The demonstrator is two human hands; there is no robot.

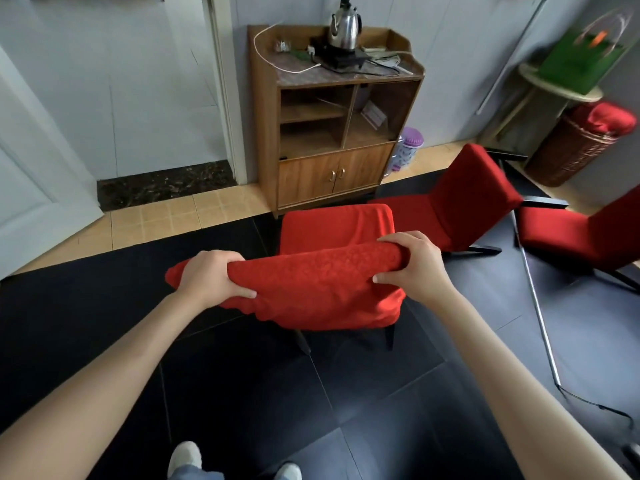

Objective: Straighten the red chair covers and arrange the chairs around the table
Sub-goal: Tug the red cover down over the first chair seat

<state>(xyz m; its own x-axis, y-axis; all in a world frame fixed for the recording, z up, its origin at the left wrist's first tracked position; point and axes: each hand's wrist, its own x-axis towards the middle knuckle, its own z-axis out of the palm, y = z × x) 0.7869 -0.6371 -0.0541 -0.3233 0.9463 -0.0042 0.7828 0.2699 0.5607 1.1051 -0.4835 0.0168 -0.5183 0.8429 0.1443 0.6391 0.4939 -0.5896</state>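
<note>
Dark floor tiles under the nearest chair [337,223]: left hand [207,275] and right hand [414,263] both grip the red cover [311,282] bunched over its backrest, best tugged down evenly.

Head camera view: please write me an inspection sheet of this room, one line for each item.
Surface: dark tiled floor; no table seen.
Job's things: nearest red fabric-covered chair, its cover bunched at the backrest top; two more red chairs lie tipped over at right.
Clutter: steel kettle on wooden cabinet; wicker basket; purple bin.
Grips: left hand and right hand both grip the cover.
Cables: white cord on cabinet; black cable on floor.
Surroundings: white door, grey walls.
</note>
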